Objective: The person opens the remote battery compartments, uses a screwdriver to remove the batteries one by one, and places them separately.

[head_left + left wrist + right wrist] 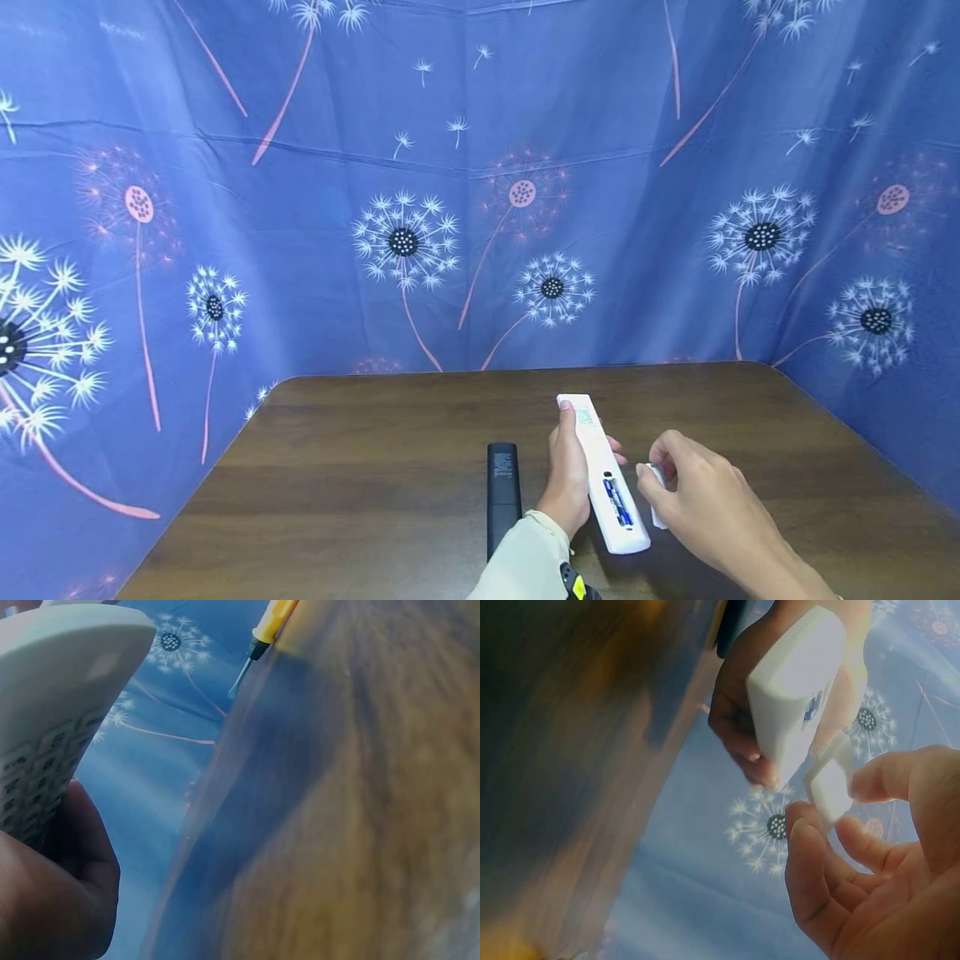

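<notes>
Head view: left hand point(566, 475) curls round white remote point(600, 450), table point(360, 467) beneath it; right hand point(708, 500) pinches white cover point(831, 789) just right of remote. Looks like battery step, batteries point(618, 502) exposed; next move probably calls for lining cover up with remote. Left wrist view adds what head misses: keypad point(41, 769) on remote, 1 yellow-handled screwdriver point(276, 619) apart from it.

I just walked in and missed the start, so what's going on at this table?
A person's left hand holds a white remote, turned back side up with its batteries exposed. The right hand pinches what looks like its battery cover, off the remote and beside it. A black remote lies on the table, left of both hands.
</notes>
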Available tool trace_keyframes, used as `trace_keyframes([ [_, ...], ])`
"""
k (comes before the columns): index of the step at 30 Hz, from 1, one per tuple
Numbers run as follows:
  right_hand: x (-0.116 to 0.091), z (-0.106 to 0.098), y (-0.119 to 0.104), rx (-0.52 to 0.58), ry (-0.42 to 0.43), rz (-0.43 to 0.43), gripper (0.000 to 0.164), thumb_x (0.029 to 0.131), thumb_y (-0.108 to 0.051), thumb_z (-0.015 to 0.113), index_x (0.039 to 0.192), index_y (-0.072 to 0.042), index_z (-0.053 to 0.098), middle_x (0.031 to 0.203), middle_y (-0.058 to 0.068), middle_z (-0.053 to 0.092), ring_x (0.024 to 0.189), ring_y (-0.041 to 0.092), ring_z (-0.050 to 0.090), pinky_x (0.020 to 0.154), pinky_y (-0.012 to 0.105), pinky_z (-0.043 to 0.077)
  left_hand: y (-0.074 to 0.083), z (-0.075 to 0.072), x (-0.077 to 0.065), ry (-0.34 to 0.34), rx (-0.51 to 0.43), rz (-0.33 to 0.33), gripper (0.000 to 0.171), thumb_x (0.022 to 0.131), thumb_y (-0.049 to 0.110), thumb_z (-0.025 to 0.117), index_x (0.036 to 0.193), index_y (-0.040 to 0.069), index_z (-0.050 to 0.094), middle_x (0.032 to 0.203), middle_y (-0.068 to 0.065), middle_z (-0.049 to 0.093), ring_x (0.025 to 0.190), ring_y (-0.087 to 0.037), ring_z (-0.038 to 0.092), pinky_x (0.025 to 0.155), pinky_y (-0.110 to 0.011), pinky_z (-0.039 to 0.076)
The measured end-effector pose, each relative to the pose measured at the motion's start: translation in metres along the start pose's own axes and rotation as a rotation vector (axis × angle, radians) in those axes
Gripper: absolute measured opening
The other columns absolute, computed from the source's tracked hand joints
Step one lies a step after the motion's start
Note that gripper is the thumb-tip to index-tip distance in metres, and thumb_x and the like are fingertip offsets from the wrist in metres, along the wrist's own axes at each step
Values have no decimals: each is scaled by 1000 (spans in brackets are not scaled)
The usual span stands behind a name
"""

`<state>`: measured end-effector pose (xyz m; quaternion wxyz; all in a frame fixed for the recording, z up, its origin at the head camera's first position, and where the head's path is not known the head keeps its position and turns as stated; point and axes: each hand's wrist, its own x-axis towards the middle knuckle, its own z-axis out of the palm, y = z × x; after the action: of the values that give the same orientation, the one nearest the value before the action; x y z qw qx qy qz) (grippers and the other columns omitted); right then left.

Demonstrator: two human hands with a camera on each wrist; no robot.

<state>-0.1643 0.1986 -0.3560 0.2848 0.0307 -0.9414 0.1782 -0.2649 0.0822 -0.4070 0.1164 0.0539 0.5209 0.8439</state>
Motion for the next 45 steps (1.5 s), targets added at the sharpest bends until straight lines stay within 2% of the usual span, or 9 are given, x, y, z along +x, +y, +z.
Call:
trace_keyframes([
  [5,-1,-5,7,-9,-103,70,15,87,-16,70,85,-17,56,72,-6,45,57,9,41,49,27,32,3,1,0,16,-8,6,71,99,70,30,136,12,48,83,-12,68,72,-27,71,63,-33,47],
  [14,-11,-9,24,-54,-258,178,12,91,-22,67,91,-15,57,71,-4,47,58,14,44,50,33,33,-1,9,-2,14,-50,-5,67,101,67,31,131,10,50,75,-11,67,62,-24,69,59,-32,47],
  [19,-5,-12,33,-80,-342,178,12,93,-23,65,91,-14,57,69,-4,48,58,15,45,50,34,34,2,11,2,7,-42,10,68,100,68,32,135,12,48,77,-12,67,65,-26,69,62,-34,47],
  [24,0,-14,41,-117,-395,175,13,92,-27,65,89,-17,57,70,-6,50,60,15,46,52,36,34,6,9,4,29,-36,6,69,99,69,32,135,13,49,77,-12,67,65,-26,69,64,-35,47],
  [28,-1,-12,46,-141,-442,181,14,91,-28,67,90,-18,57,70,-6,51,61,15,47,52,37,36,7,7,5,21,-45,6,69,99,69,32,135,13,50,78,-12,67,65,-26,69,64,-35,47],
  [33,-4,-5,53,-135,-540,209,15,91,-30,68,92,-17,60,70,-7,54,61,14,49,52,38,39,4,6,5,20,-45,-1,68,99,69,32,132,12,50,77,-12,67,64,-25,69,63,-35,47],
  [45,-12,5,66,-202,-595,141,21,86,-33,75,87,-20,58,70,-6,53,62,16,50,54,43,42,0,2,5,37,-55,-13,69,99,70,32,126,10,52,76,-11,67,62,-23,67,61,-33,46],
])
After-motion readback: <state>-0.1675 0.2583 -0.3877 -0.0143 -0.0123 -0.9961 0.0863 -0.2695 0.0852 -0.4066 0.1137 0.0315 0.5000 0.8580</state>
